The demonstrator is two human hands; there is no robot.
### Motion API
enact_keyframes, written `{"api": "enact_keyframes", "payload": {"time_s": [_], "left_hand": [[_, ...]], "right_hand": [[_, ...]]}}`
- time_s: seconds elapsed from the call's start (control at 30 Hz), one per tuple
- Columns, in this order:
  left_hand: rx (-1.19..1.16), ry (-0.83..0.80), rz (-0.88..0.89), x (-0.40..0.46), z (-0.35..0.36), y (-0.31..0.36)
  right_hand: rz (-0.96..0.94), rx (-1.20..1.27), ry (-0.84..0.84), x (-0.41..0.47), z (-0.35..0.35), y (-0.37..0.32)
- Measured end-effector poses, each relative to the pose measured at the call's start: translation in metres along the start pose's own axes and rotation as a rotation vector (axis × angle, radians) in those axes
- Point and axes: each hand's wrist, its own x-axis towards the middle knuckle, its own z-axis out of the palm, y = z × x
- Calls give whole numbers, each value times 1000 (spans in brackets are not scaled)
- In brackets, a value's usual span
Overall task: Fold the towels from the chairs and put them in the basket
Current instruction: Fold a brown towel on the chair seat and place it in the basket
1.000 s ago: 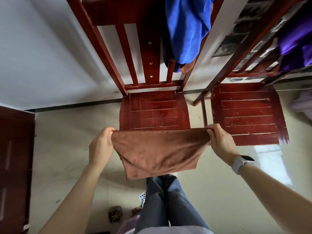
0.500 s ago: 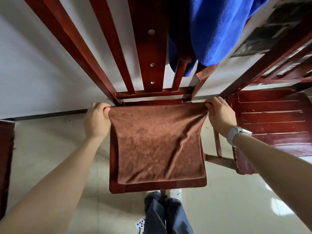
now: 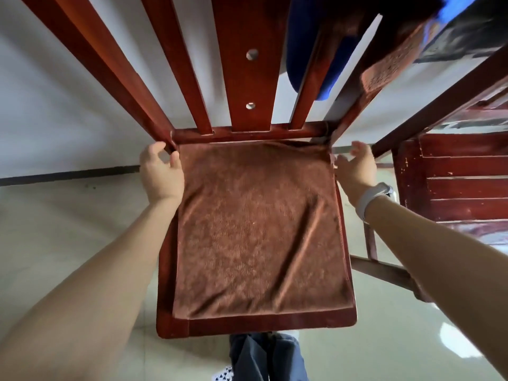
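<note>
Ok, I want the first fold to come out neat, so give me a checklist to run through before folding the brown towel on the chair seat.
1. Brown towel spread on the chair seat: ok.
2. Towel smooth: not ok, creases run down its right half.
3. Far edge straight: not ok, it bunches at the right back corner.
4. Both hands free: ok, left hand and right hand sit open beside the far corners.
5. Blue towel on the backrest hangs above the seat: ok.
6. Basket within reach: cannot tell, not in view.
</note>
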Motion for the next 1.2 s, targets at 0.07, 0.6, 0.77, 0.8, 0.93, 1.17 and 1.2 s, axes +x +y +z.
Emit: {"api": "enact_keyframes", "payload": {"time_s": [0.07,0.6,0.77,0.8,0.93,1.17,1.2], "left_hand": [[48,-23,58,-21,-5,-4],[714,-414,428,-196,-5,-121],[716,-420,348,-197,-22,-130],[720,-433,338,-196,-28,-132],[705,-415,326,-185,-32,-120],[702,-452,494,-161,14,-87],[711,-453,469,-159,14,-91]], "right_hand": [[-56,-38,8,-15,-7,12],[-816,-919,-382,-157,1,169],[-790,-872,-339,-155,-29,189],[-775,-856,-337,-155,-34,189],[-703,-745,-227,-146,-35,164],[-757,-828,-287,-105,26,112],[-739,-852,-293,-99,25,117]]}}
